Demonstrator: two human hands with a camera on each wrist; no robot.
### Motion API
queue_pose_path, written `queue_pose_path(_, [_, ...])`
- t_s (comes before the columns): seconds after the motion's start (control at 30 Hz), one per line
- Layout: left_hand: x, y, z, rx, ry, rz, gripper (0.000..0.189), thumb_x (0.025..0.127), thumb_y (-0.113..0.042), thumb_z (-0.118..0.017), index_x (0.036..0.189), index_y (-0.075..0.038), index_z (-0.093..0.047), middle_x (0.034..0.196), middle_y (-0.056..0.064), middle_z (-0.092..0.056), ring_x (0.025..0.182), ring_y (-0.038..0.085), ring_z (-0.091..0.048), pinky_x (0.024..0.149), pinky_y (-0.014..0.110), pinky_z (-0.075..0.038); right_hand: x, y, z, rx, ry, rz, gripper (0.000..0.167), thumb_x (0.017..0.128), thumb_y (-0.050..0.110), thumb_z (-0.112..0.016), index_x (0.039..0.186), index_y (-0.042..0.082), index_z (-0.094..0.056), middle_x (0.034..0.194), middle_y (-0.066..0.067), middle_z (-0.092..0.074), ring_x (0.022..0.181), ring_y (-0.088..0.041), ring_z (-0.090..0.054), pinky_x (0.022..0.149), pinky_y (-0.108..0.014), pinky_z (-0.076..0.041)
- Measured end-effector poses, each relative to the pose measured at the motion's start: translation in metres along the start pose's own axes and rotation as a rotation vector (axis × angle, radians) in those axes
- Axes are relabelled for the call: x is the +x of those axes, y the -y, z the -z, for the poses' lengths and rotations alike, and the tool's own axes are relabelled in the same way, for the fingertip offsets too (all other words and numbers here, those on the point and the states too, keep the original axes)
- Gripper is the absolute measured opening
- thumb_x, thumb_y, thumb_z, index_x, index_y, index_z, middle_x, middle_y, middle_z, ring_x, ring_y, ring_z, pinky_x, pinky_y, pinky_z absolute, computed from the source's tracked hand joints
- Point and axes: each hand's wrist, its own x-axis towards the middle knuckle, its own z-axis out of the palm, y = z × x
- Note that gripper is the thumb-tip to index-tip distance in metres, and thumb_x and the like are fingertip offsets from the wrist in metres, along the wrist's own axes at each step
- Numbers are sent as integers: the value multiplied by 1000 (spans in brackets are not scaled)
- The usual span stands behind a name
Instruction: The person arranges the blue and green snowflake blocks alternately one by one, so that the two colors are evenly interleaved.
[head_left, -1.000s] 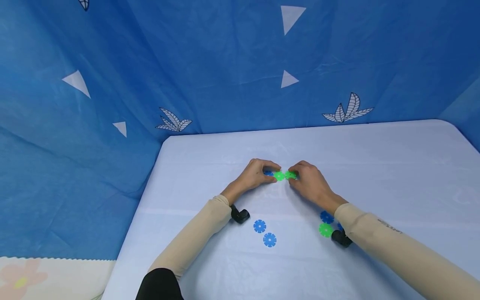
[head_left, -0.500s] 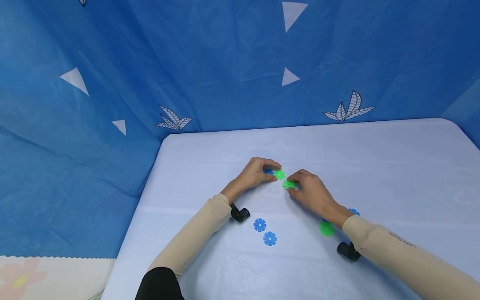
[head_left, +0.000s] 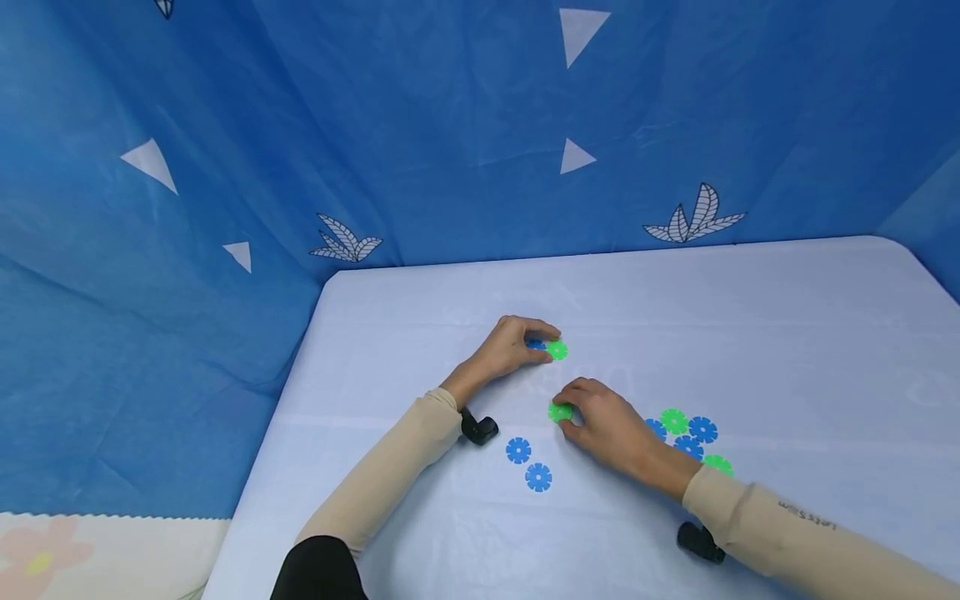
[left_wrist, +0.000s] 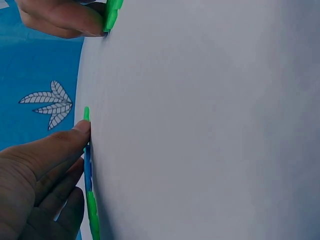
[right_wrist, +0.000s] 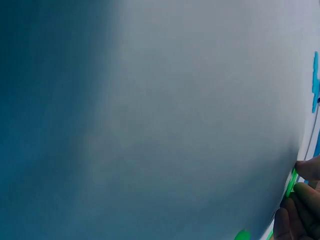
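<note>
Green disc (head_left: 557,412) pinched in right hand (head_left: 603,422), green-and-blue chain (left_wrist: 88,170) gripped in left hand (head_left: 504,348) up at 12 o'clock from there, couple loose blue discs (head_left: 532,480) around 7, blue-and-green bunch (head_left: 686,448) roughly 3, white tabletop (head_left: 795,342) under it all

Left hand (head_left: 504,348) holds a disc row (left_wrist: 88,170), right hand (head_left: 607,423) a green disc (head_left: 558,412).

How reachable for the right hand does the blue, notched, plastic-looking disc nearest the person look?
Probably yes: only bare white tabletop shows between the right hand and that blue disc, though the hand pinches a green, notched, plastic-looking disc.
</note>
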Motion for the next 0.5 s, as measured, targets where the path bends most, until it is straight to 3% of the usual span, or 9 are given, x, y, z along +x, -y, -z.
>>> queue_pose_path(0.2, [-1, 1, 0, 4, 2, -1, 35, 82, -8, -80, 117, -8, -73, 118, 3, -70, 119, 16, -59, 99, 25, -45, -3, 1, 1, -7, -4, 19, 31, 78, 13, -83, 107, 6, -73, 108, -3, -67, 105, -21, -62, 92, -40, -52])
queue_pose_path(0.3, [0, 1, 0, 14, 1, -10, 35, 82, -8, -80, 117, -8, -73, 118, 3, -70, 119, 16, -59, 99, 25, -45, -6, 5, 3, 39, 5, 44, 31, 79, 15, -83, 108, 8, -74, 110, -1, -67, 107, -21, -62, 93, -42, -51])
queue_pose_path(0.5, [0, 1, 1, 21, -3, -26, 35, 82, -9, -80, 116, -9, -73, 117, 3, -71, 118, 16, -59, 99, 26, -45, -24, 12, 0, 181, 176, 142, 34, 83, 20, -80, 115, 11, -73, 115, 5, -68, 114, -17, -61, 97, -43, -49])
